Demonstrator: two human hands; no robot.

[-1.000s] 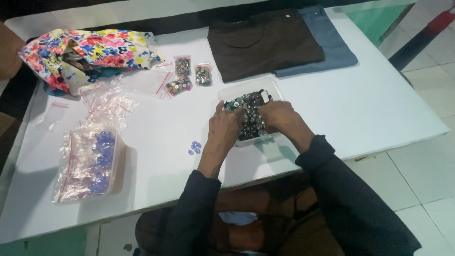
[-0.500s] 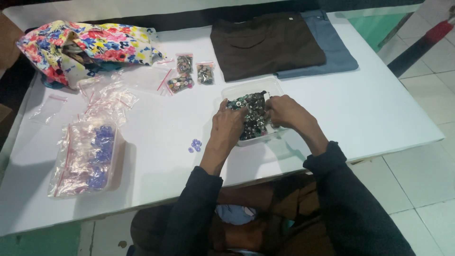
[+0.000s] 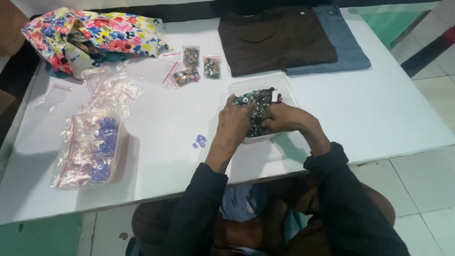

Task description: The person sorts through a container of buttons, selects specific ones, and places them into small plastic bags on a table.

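Note:
A clear plastic tub (image 3: 241, 86) full of dark mixed buttons (image 3: 258, 98) stands on the white table (image 3: 379, 109) in front of me. My left hand (image 3: 234, 124) and my right hand (image 3: 284, 117) both reach into its near side, fingers curled among the buttons. What the fingertips pinch is hidden. A few loose purple buttons (image 3: 200, 141) lie on the table just left of my left wrist.
Three small zip bags of buttons (image 3: 192, 66) lie behind the tub. A tray of bagged purple buttons (image 3: 92, 149) and empty zip bags (image 3: 111, 85) sit at the left. A floral cloth bag (image 3: 90, 35) lies far left, folded brown (image 3: 275, 38) and blue (image 3: 348, 47) garments at the back.
Both hands stay in the tub, their fingers shifting slightly among the buttons. The camera view has moved a little; nothing on the table has moved.

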